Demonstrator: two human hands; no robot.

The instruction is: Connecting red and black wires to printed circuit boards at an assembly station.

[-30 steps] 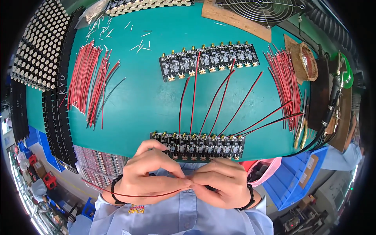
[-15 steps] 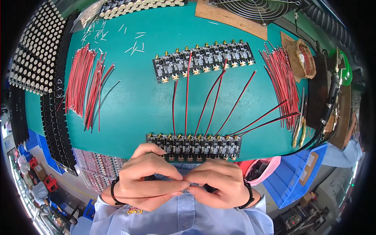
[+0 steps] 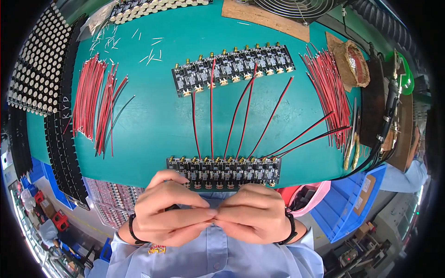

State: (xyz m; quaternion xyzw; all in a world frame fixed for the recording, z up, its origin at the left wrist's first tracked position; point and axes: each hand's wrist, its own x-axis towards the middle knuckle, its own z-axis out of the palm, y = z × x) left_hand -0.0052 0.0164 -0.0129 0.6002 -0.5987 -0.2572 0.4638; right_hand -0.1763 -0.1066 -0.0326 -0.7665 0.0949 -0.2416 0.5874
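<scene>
My left hand (image 3: 169, 211) and my right hand (image 3: 255, 213) meet at the fingertips in front of my chest, both closed in a pinch. What lies between the fingertips is too small or hidden to make out. Just beyond my hands, at the near edge of the table, sits a panel of black circuit boards (image 3: 227, 173). Several red-and-black wires (image 3: 237, 123) run from its far edge, fanning out across the mat. A second board panel (image 3: 234, 68) lies farther back, tilted, with some wire ends resting over it.
Bundles of red wires lie left (image 3: 88, 99) and right (image 3: 331, 95) on the green mat (image 3: 153, 120). Small white pieces (image 3: 150, 56) are scattered at the back left. Tweezers (image 3: 351, 143), cables and a fan guard (image 3: 296, 7) stand right and back. Black strips (image 3: 65, 153) border the left.
My fingertips stay pinched together and have drawn slightly closer, with the right fingers shifting a little. The whole view has shifted slightly; the panels and wires look otherwise the same.
</scene>
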